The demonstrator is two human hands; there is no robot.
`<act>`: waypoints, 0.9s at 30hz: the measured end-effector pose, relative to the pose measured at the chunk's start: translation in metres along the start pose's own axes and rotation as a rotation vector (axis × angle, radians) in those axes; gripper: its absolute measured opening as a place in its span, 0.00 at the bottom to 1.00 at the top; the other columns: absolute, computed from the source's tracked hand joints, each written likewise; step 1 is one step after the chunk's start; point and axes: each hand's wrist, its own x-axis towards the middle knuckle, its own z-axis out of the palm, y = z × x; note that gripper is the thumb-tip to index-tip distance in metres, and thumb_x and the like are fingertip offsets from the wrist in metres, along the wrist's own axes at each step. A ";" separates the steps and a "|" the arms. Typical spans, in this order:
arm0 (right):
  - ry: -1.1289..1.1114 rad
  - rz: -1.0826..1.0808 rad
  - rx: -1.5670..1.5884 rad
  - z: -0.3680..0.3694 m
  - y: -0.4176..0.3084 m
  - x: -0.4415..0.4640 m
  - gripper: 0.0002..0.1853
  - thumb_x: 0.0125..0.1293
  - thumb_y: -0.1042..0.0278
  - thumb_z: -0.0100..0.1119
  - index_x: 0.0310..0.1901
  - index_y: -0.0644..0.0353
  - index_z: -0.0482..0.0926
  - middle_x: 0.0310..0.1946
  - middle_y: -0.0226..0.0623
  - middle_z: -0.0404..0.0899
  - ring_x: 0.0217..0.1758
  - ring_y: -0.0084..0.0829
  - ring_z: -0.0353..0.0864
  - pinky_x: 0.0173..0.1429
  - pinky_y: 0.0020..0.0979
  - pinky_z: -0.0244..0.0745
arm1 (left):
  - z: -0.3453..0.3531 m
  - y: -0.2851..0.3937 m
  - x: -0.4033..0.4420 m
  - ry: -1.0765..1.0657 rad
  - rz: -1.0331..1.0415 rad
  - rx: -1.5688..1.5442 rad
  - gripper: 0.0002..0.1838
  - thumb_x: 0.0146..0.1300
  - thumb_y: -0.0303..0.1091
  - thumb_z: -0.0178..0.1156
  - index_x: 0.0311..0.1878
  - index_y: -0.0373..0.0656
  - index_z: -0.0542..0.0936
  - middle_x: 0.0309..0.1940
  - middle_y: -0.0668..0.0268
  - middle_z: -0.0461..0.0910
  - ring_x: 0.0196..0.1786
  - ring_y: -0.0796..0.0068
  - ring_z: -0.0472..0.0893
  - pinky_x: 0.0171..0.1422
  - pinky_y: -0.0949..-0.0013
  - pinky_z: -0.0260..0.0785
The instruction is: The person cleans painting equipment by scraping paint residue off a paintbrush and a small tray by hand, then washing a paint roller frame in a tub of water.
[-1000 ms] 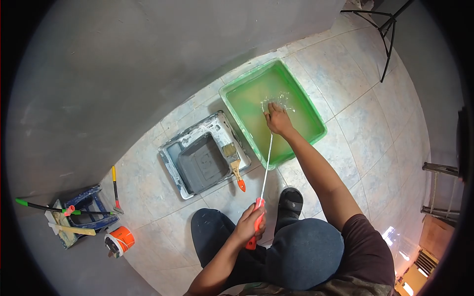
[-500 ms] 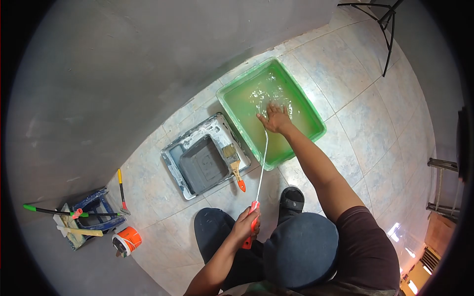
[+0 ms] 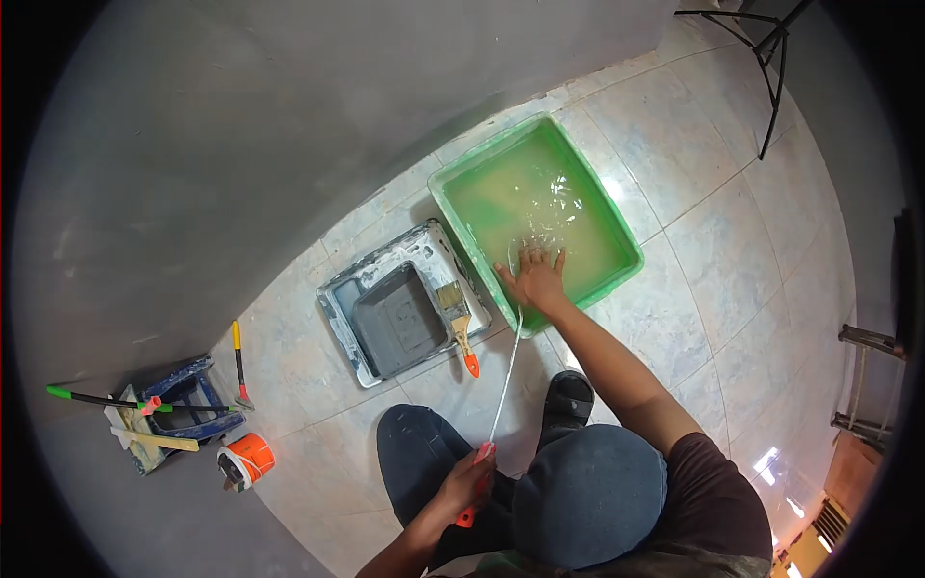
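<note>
My left hand (image 3: 466, 482) is closed around the red handle (image 3: 485, 451) of a long thin metal rod (image 3: 506, 380). The rod runs over the near rim of a green tub (image 3: 631, 262) of cloudy water (image 3: 511, 207). My right hand (image 3: 537, 282) lies in the water near that rim, over the rod's far end, with fingers spread. Whatever is under the palm is hidden. Left of the tub stands a paint-smeared tray (image 3: 339, 323) with a grey inner container (image 3: 400, 318). A paintbrush (image 3: 462, 337) with an orange-tipped handle rests across the tray's edge.
A grey wall (image 3: 212, 164) rises behind the tub and tray. At the left are a blue step stool (image 3: 207, 376) with tools on it and an orange bucket (image 3: 252, 456). Black stand legs (image 3: 771, 87) are at the upper right, and a metal ladder (image 3: 867, 339) is at the right edge.
My right hand has moved through the water toward the tub's near rim, its fingers now spread. My left hand has drawn the red handle down and toward my body. Ripples have shifted.
</note>
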 end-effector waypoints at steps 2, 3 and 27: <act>-0.096 0.006 0.049 -0.012 0.005 0.018 0.52 0.77 0.23 0.24 0.80 0.66 0.62 0.80 0.49 0.65 0.83 0.52 0.62 0.87 0.66 0.33 | 0.005 0.010 0.003 0.017 0.010 -0.004 0.13 0.82 0.48 0.54 0.47 0.49 0.74 0.26 0.72 0.72 0.15 0.79 0.67 0.16 0.71 0.58; -0.206 0.037 0.108 -0.030 0.008 0.027 0.52 0.77 0.22 0.23 0.78 0.66 0.66 0.77 0.51 0.69 0.81 0.53 0.66 0.86 0.63 0.41 | 0.008 0.016 0.003 0.029 0.019 -0.006 0.13 0.81 0.48 0.55 0.47 0.49 0.75 0.28 0.74 0.73 0.14 0.80 0.65 0.15 0.72 0.57; -0.531 -0.110 -0.136 -0.020 0.039 0.047 0.26 0.70 0.58 0.49 0.64 0.61 0.83 0.71 0.52 0.77 0.77 0.48 0.74 0.79 0.46 0.69 | 0.006 0.009 0.011 0.067 -0.032 0.003 0.16 0.79 0.52 0.57 0.53 0.50 0.76 0.23 0.73 0.72 0.15 0.79 0.67 0.19 0.72 0.56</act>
